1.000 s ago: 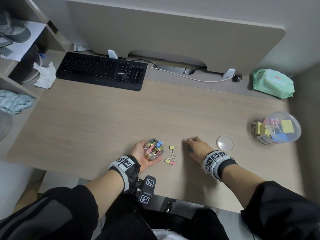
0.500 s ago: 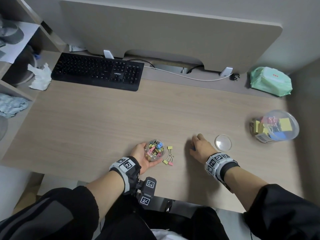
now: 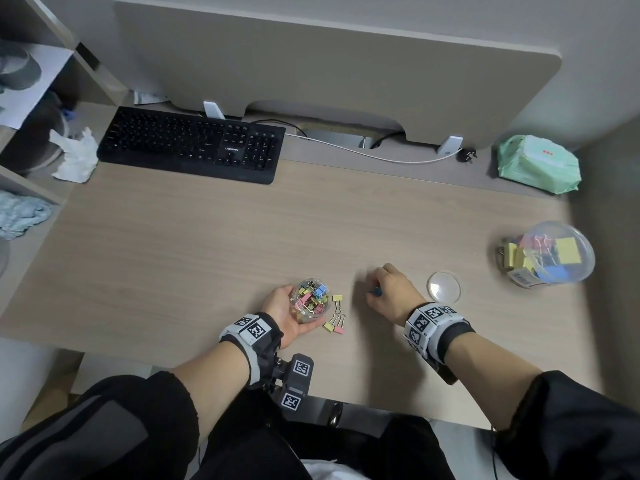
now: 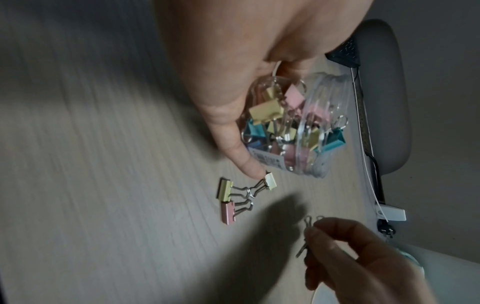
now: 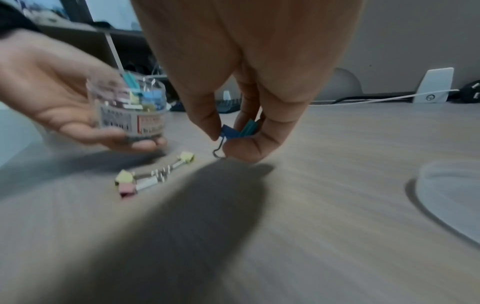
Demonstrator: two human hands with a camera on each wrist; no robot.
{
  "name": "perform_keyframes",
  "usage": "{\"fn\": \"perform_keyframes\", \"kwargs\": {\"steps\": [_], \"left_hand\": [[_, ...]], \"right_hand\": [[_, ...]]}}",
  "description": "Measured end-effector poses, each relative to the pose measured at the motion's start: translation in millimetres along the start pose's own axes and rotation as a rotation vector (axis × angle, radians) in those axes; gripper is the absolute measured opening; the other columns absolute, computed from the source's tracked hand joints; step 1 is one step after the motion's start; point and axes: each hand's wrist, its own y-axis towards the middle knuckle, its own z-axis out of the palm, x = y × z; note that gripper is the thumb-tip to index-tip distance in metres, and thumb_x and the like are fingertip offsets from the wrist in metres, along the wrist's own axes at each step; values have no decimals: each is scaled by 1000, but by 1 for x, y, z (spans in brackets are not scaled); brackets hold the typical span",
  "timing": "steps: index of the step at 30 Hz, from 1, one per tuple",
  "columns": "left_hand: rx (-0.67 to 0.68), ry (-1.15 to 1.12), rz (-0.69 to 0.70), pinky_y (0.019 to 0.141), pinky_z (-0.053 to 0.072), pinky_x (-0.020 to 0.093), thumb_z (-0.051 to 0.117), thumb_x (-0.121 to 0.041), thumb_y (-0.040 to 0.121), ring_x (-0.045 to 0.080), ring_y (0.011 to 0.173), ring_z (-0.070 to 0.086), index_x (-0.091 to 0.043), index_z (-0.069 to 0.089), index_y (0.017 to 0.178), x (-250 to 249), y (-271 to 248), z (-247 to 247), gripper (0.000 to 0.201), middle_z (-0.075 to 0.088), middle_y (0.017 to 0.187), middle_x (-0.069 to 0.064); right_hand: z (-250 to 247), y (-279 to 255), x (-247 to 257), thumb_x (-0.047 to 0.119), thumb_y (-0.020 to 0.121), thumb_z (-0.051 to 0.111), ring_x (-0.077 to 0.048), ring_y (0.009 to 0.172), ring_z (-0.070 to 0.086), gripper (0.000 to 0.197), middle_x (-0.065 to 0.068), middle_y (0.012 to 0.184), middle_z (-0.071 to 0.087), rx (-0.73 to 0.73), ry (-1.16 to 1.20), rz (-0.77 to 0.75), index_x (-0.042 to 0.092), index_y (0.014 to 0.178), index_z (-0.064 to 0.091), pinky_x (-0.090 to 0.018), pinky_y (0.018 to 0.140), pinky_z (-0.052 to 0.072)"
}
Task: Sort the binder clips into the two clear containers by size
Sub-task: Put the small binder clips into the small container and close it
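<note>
Since earlier, our right hand [image 5: 233, 131] lifted, pinching blue clips [image 5: 235, 131]; left hand [image 3: 284, 311] cradles small container [image 3: 310, 299] just leftward.

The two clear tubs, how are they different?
The small tub is much smaller than the big tub. The small tub sits in the left hand; the big tub lies alone on the desk. The small tub holds tiny clips, the big tub large ones. Both are clear with colourful clips inside.
</note>
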Motion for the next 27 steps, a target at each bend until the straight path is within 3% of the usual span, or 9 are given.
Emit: {"fn": "perform_keyframes", "kwargs": {"steps": [3, 5, 8, 11, 14, 16, 19, 23, 27], "left_hand": [[4, 2, 0, 57, 62, 49, 40, -31, 108, 41, 102, 68, -5, 59, 135, 0, -1, 3, 42, 66, 127, 25], [26, -3, 6, 57, 62, 49, 39, -32, 109, 40, 100, 68, -2, 60, 133, 0, -4, 8, 44, 67, 123, 25], [85, -10, 26, 68, 62, 50, 35, -28, 109, 37, 95, 70, 0, 63, 130, -2, -8, 14, 45, 72, 111, 23], [140, -18, 43, 84, 60, 56, 29, -25, 109, 37, 94, 70, -1, 66, 120, -2, -12, 20, 46, 75, 104, 23], [152, -24, 33, 69, 63, 50, 27, -30, 110, 32, 78, 76, -5, 67, 108, -4, -17, 24, 48, 78, 89, 19], [164, -33, 32, 66, 63, 47, 28, -28, 110, 30, 72, 74, -7, 67, 105, -6, -19, 23, 45, 77, 83, 17], [184, -41, 41, 76, 59, 48, 28, -23, 108, 31, 81, 68, -6, 67, 106, -11, -19, 24, 42, 74, 89, 18], [178, -58, 34, 69, 62, 44, 30, -24, 108, 30, 77, 69, -6, 66, 107, -13, -19, 26, 40, 72, 88, 19], [153, -60, 55, 80, 58, 51, 32, -27, 108, 34, 93, 68, -1, 65, 118, -17, -15, 16, 43, 71, 109, 23]], "right_hand": [[-10, 0, 23, 13, 80, 64, -24, 81, 56, 9, -5, 95, 52, -61, 76, -88, 9, 88, 61, -26, 79, 44], [-17, -1, 44, 14, 80, 66, -22, 81, 56, 11, -6, 95, 56, -87, 139, -161, 8, 89, 63, -27, 77, 46], [-20, -6, 74, 14, 78, 69, -18, 80, 55, 11, -2, 93, 55, -62, 214, -248, 14, 86, 61, -23, 75, 44], [-14, -10, 91, 17, 79, 70, -18, 84, 54, 17, -2, 97, 54, 41, 189, -281, 16, 94, 61, -27, 77, 45], [-11, -12, 96, 22, 82, 70, -18, 91, 55, 30, -1, 105, 54, 90, 112, -341, 17, 109, 58, -27, 82, 45], [-15, -12, 95, 18, 84, 66, -18, 90, 55, 30, -3, 107, 57, 18, 112, -362, 15, 112, 57, -26, 82, 45], [-20, -7, 92, 11, 85, 62, -16, 80, 51, 22, -7, 101, 62, -73, 110, -350, 8, 107, 62, -29, 78, 46], [-15, -8, 94, 9, 85, 59, -27, 81, 58, 15, -8, 95, 59, 10, 9, -436, 5, 97, 66, -39, 77, 49], [-21, -2, 88, 16, 87, 64, -18, 78, 56, 13, -2, 101, 57, -110, 93, -423, 11, 99, 67, -27, 74, 46]]}}
